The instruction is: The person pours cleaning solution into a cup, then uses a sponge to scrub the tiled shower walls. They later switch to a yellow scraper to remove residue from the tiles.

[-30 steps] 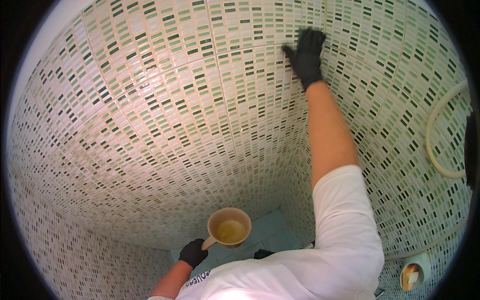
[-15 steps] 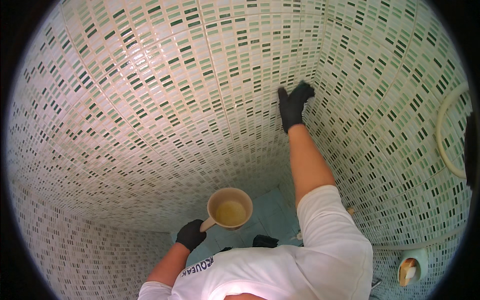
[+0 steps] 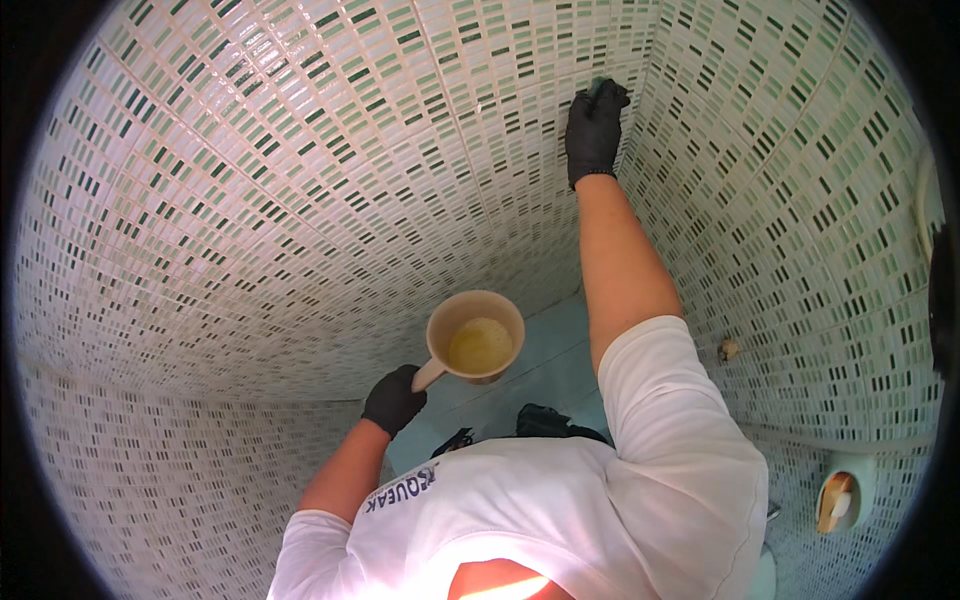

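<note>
My left hand (image 3: 394, 401), in a black glove, is closed round the handle of a beige dipper (image 3: 437, 340). The dipper hangs upright over the floor, with yellowish, slightly foamy liquid (image 3: 480, 346) in its bottom. Far ahead, my right hand (image 3: 594, 135), also gloved in black, presses against the tiled wall (image 3: 530, 110) beside the corner. A bit of a small dark green thing (image 3: 600, 86) shows at its bent fingers; most of it is hidden, and its kind is unclear.
A second tiled wall (image 3: 760, 200) meets the first at my right. It carries a small fitting (image 3: 728, 349), a pale hose (image 3: 925, 200) and a white soap dish (image 3: 858, 490) holding a brownish piece. Dark footwear (image 3: 545, 420) stands on the blue-green floor (image 3: 560, 345).
My right hand has gone up the wall near the corner, and its fingers have drawn closer together. The dipper in my left hand sits higher in view; the whole view has shifted somewhat.
</note>
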Demonstrator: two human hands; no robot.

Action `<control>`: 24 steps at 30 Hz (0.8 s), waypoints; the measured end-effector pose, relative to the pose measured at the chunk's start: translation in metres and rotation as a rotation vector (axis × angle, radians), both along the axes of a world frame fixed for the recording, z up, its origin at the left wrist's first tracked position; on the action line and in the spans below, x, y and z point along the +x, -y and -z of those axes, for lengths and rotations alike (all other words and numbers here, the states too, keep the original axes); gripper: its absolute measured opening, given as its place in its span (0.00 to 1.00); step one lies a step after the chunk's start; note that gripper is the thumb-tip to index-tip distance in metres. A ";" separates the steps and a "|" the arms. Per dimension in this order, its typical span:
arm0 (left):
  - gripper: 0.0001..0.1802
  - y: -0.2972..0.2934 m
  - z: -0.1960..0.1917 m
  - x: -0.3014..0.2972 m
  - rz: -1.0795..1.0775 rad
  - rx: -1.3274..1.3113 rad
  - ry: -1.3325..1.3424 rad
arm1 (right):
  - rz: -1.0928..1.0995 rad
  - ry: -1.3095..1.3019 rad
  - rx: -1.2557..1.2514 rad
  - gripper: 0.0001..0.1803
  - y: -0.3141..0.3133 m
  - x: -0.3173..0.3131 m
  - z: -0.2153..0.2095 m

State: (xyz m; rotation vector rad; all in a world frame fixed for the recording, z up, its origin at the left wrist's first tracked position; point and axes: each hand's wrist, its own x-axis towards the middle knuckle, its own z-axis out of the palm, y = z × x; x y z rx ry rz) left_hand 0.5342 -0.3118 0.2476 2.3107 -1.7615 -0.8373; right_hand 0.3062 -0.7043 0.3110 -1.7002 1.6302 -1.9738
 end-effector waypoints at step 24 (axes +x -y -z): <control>0.13 0.030 0.182 -0.047 0.663 0.123 -0.156 | -0.235 -0.170 1.164 0.16 -0.412 -0.030 0.240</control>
